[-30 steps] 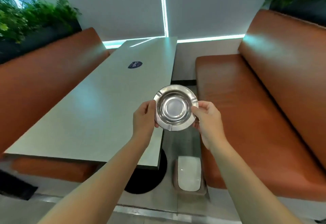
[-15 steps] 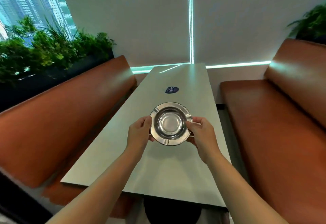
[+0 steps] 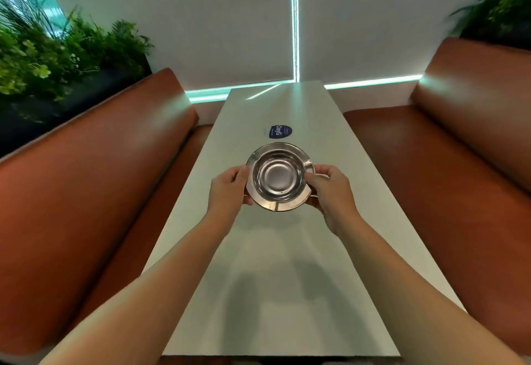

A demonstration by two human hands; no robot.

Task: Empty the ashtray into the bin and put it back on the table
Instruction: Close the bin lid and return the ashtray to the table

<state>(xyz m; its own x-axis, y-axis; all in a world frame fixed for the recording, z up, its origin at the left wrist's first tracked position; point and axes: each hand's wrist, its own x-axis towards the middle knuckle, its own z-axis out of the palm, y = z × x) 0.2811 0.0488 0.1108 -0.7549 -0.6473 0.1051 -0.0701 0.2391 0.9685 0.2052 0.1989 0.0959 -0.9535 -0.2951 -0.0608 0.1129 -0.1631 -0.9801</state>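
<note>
Nearest the camera, two bare forearms reach forward over the near end of the long pale table (image 3: pixel 275 292). Farther along, the left hand (image 3: pixel 228 189) and the right hand (image 3: pixel 330 189) each pinch an opposite side of the steel ashtray (image 3: pixel 278 176), fingers curled onto its rim. The ashtray sits squarely between the hands, so neither is nearer. It is round, with no long axis; its bowl opens upward, tipped slightly toward the camera, and looks clean and empty. Whether it is touching the table or is just above it cannot be told. By my reading the emptying is done, and what remains is a short straight lowering. Just beyond lies a dark blue sticker (image 3: pixel 280 131), flanked by brown bench seats (image 3: pixel 448 163).
</note>
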